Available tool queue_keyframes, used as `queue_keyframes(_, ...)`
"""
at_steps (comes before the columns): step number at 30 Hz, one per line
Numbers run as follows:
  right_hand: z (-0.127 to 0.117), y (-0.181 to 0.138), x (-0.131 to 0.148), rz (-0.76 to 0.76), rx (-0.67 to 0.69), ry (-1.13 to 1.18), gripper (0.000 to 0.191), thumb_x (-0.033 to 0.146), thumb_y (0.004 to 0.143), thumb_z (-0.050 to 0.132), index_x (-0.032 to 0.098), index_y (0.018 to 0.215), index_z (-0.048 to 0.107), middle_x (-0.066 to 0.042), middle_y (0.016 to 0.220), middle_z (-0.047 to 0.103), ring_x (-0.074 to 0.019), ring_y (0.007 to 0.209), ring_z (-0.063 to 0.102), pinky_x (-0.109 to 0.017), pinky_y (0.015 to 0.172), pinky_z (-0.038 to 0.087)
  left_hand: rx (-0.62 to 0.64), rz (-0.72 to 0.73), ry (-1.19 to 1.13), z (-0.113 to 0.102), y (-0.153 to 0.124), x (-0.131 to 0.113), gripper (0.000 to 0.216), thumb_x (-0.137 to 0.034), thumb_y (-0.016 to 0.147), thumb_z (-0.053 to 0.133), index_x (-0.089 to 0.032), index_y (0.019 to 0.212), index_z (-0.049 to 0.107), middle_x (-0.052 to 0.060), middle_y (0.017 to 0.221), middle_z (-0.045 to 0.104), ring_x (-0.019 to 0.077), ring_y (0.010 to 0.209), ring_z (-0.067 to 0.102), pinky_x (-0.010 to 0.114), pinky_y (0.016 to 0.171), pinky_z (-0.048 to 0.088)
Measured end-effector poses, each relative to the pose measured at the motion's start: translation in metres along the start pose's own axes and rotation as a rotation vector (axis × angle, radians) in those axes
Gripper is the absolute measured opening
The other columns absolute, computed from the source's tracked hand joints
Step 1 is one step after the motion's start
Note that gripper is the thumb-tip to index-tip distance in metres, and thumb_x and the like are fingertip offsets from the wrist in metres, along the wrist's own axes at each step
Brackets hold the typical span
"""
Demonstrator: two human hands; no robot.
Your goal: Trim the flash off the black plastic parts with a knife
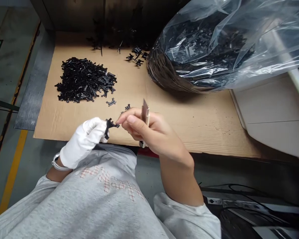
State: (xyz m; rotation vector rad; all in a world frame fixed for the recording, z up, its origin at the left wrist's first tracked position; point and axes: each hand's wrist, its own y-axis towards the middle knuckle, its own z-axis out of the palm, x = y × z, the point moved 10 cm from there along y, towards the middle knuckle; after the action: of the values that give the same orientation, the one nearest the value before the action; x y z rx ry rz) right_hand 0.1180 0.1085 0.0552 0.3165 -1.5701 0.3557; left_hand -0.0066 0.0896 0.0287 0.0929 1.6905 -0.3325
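Note:
My left hand [86, 141], in a white glove, is closed on a small black plastic part [109, 127] over the near edge of a cardboard sheet [201, 126]. My bare right hand [147, 131] is closed round a slim metal blade tool [145, 114], and its fingertips touch the same part. A pile of like black parts [84, 79] lies on the cardboard at the far left. Two loose parts [111, 102] lie just beyond my hands.
A big clear plastic bag [214, 46] full of black parts sits at the far right of the cardboard. A few more parts [137, 56] lie near the back wall. A white box [274, 116] stands to the right. Cables [239, 192] run along the floor below.

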Motion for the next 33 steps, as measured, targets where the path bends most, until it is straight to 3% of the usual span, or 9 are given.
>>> queue_keyframes(4,-0.002,-0.003,-0.008,0.019,-0.050,-0.053,0.030,0.043,0.088,0.061,0.014,0.087,0.064,0.005,0.064,0.050,-0.0056,0.050,0.034,-0.022,0.046,0.028,-0.026,0.064,0.035,0.002,0.004,-0.002,0.032,-0.040,0.094,0.047,-0.019,0.070,0.052,-0.003,0.064,0.055,0.0089,0.060,0.050,0.023,0.063,0.041)
queue_keyframes(8,-0.011,0.005,-0.028,0.054,-0.065,-0.373,0.024,0.037,0.087,0.060,0.015,0.079,0.063,0.001,0.069,0.060,-0.0094,0.060,0.047,-0.024,0.058,0.036,0.075,0.036,0.375,0.009,0.016,0.014,0.024,-0.034,0.092,0.046,-0.019,0.074,0.052,-0.002,0.069,0.056,0.0116,0.065,0.050,0.027,0.066,0.037)
queue_keyframes(10,-0.025,0.009,-0.050,0.158,-0.045,-0.623,0.021,0.031,0.090,0.055,0.016,0.078,0.063,0.001,0.069,0.062,-0.0109,0.064,0.051,-0.024,0.062,0.037,0.023,-0.028,0.581,-0.007,0.020,0.028,0.024,-0.037,0.092,0.045,-0.020,0.077,0.052,-0.001,0.071,0.056,0.0136,0.068,0.050,0.030,0.070,0.035)
queue_keyframes(13,-0.046,0.014,-0.077,0.291,0.034,-0.883,0.019,0.026,0.089,0.055,0.017,0.073,0.062,0.000,0.065,0.061,-0.0121,0.061,0.050,-0.024,0.061,0.035,-0.111,-0.175,0.653,-0.044,0.018,0.048,0.031,-0.046,0.093,0.040,-0.020,0.080,0.052,0.000,0.075,0.059,0.0157,0.072,0.053,0.031,0.071,0.035)
queue_keyframes(18,-0.058,0.032,-0.076,0.309,-0.024,-1.080,0.012,0.025,0.086,0.059,0.015,0.087,0.065,-0.011,0.082,0.067,-0.0216,0.073,0.057,-0.029,0.061,0.031,-0.279,-0.260,0.645,-0.084,0.007,0.056,0.036,-0.051,0.093,0.037,-0.020,0.082,0.052,0.002,0.085,0.065,0.0180,0.082,0.058,0.030,0.074,0.037)
queue_keyframes(21,-0.039,0.057,-0.068,0.221,0.011,-1.112,0.021,0.022,0.088,0.057,0.018,0.107,0.065,-0.014,0.107,0.064,-0.0260,0.091,0.060,-0.030,0.068,0.035,-0.279,-0.257,0.637,-0.085,0.005,0.054,0.036,-0.052,0.093,0.037,-0.021,0.083,0.052,0.002,0.086,0.066,0.0179,0.083,0.059,0.030,0.074,0.038)
queue_keyframes(24,-0.023,0.081,-0.072,0.154,0.089,-1.096,0.026,0.019,0.087,0.058,0.021,0.111,0.066,-0.012,0.114,0.061,-0.0248,0.096,0.060,-0.030,0.073,0.038,-0.252,-0.240,0.633,-0.081,0.005,0.053,0.034,-0.051,0.092,0.038,-0.021,0.082,0.050,0.001,0.082,0.066,0.0177,0.080,0.059,0.030,0.074,0.038)
queue_keyframes(28,-0.026,0.094,-0.083,0.118,0.127,-1.036,0.022,0.014,0.083,0.057,0.018,0.101,0.069,-0.012,0.107,0.063,-0.0223,0.090,0.059,-0.029,0.075,0.039,-0.220,-0.232,0.552,-0.077,0.005,0.059,0.035,-0.051,0.092,0.038,-0.021,0.078,0.049,0.001,0.079,0.064,0.0172,0.078,0.059,0.030,0.075,0.039)
queue_keyframes(33,-0.040,0.089,-0.076,0.081,0.040,-0.873,0.012,0.012,0.077,0.055,0.016,0.081,0.065,-0.008,0.086,0.063,-0.0170,0.074,0.054,-0.028,0.072,0.038,-0.185,-0.218,0.376,-0.067,0.016,0.071,0.034,-0.051,0.091,0.041,-0.020,0.082,0.052,0.001,0.080,0.064,0.0165,0.078,0.058,0.031,0.078,0.041)
